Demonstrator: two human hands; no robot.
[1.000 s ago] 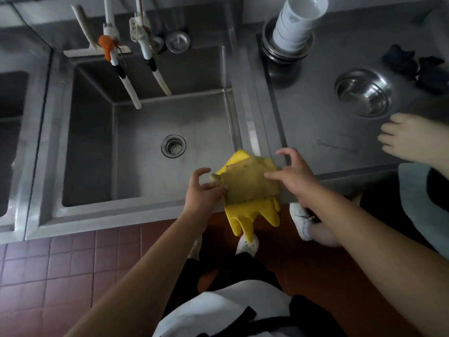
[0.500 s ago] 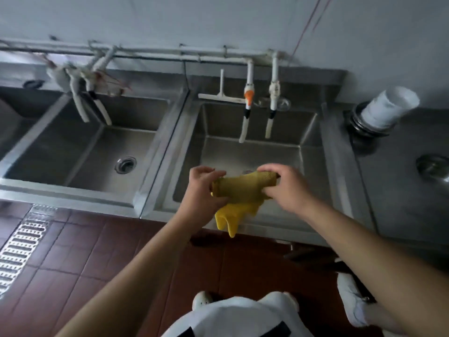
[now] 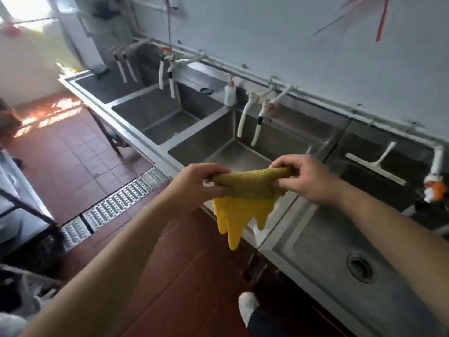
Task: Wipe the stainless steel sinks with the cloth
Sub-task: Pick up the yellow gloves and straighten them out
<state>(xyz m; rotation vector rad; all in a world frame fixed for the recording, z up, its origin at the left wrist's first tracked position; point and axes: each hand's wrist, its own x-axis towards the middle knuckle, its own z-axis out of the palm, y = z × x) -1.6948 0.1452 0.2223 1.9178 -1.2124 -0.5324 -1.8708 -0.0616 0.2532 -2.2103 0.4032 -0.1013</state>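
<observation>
A dull yellow cloth (image 3: 252, 182) is stretched between my two hands at the middle of the view, with a bright yellow rubber glove (image 3: 239, 218) hanging under it. My left hand (image 3: 196, 183) grips the cloth's left end and my right hand (image 3: 308, 178) grips its right end. Both are held in the air over the front rim of a row of stainless steel sinks (image 3: 286, 220). The nearest basin (image 3: 335, 242) lies at the lower right, with a round drain (image 3: 361, 267). More basins (image 3: 158, 117) run away to the upper left.
White hose taps (image 3: 250, 120) hang over each basin from a pipe along the wall. A white bottle (image 3: 230, 92) stands on the back ledge, a white squeegee (image 3: 375, 166) at the right. A metal floor grate (image 3: 116, 203) crosses the red tiles; a dark rack (image 3: 21, 210) stands left.
The view has swung left and up, so the whole row of sinks now shows. Both hands still hold the cloth and glove, now spread a little wider.
</observation>
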